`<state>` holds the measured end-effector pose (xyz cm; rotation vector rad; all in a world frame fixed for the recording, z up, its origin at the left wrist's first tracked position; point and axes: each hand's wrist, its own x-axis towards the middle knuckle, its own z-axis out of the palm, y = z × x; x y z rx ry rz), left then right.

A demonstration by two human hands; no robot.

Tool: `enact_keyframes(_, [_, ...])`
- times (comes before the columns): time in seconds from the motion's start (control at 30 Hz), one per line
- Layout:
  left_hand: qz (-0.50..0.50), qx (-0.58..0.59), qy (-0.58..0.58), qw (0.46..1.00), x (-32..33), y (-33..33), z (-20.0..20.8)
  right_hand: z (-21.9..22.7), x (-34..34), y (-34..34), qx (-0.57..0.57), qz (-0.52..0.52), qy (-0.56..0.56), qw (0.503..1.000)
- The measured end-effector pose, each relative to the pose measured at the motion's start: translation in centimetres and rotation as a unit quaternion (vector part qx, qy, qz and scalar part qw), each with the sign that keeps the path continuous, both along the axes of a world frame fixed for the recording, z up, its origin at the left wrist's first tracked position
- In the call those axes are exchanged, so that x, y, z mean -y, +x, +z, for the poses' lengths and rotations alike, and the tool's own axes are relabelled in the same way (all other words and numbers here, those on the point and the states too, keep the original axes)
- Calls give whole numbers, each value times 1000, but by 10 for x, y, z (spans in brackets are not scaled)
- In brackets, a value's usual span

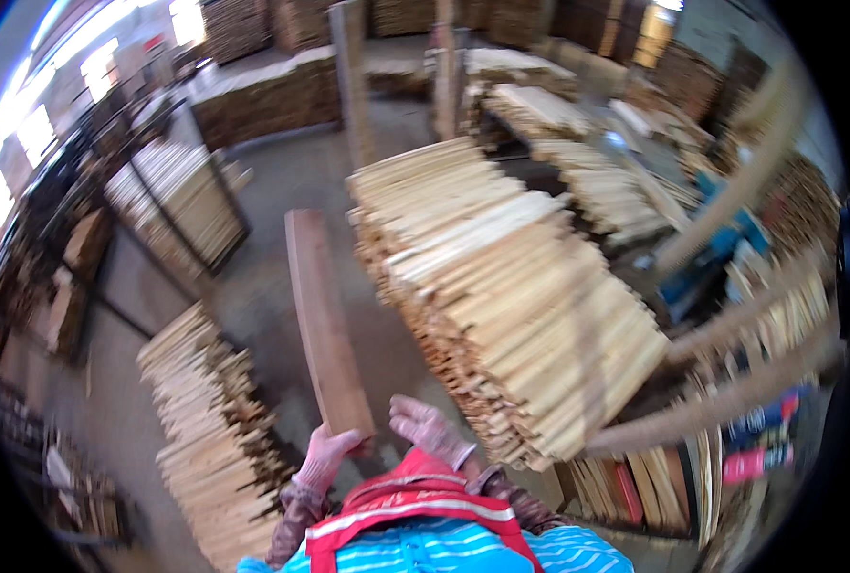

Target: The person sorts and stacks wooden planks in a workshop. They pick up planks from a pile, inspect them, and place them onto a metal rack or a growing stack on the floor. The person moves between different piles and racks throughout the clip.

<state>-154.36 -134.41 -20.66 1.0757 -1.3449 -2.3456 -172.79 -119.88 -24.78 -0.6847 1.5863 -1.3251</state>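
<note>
My left hand point(326, 456), in a pale pink work glove, grips the near end of a long brown wooden board point(325, 329). The board stretches away from me over the grey floor, in the gap between two stacks. To the right of the board's near end is my right hand point(431, 432), also gloved. Its fingers are stretched out and hold nothing; a small gap shows between it and the board. A large stack of pale wooden slats point(530, 306) rises just beyond my right hand.
Another stack of slats point(205, 449) lies at my left. A stack in a dark metal frame point(177, 205) stands farther left. Posts point(352, 86) rise ahead. Thick ribbed hoses point(721, 406) cross on the right, near a crate of wood pieces point(635, 487).
</note>
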Motion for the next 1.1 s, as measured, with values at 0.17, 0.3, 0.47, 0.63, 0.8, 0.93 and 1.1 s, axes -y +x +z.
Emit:
enact_keyframes(0.17, [25, 3, 6, 1000, 88, -29, -2, 44, 139, -37, -92, 77, -16, 993])
enact_keyframes(0.3, [51, 69, -86, 993, 155, -57, -26, 47, 263, -46, -269, 158, 30, 950])
enact_keyframes(0.47, [-112, 386, -322, 857, 284, -111, -23, 36, 411, -61, -185, 99, 134, 968])
enact_keyframes(0.63, [-215, 186, -342, 896, 440, -155, 11, -23, 555, -131, 221, 14, -31, 975])
enact_keyframes(0.8, [-217, 59, -345, 911, 567, -212, 24, 32, 614, -199, 576, 1, -116, 809])
enact_keyframes(0.93, [-136, -61, -201, 968, 644, -267, -10, 38, 672, -254, 493, -59, -202, 844])
enact_keyframes(1.1, [-185, 70, -287, 937, 756, -338, -8, 14, 756, -345, 642, -49, -310, 699])
